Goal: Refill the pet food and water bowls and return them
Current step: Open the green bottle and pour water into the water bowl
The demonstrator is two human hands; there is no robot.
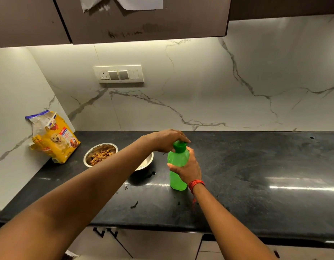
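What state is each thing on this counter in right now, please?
green bottle: upright, capped, body gripped by the right hand.
cap: on the bottle, gripped from above by the left hand.
food bowl: holds kibble.
second bowl: mostly hidden; contents unclear.
food bag: top torn open.

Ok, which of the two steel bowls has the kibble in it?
The left bowl, beside the yellow food bag, holds brown kibble; the other bowl, half hidden behind the left forearm, shows none.
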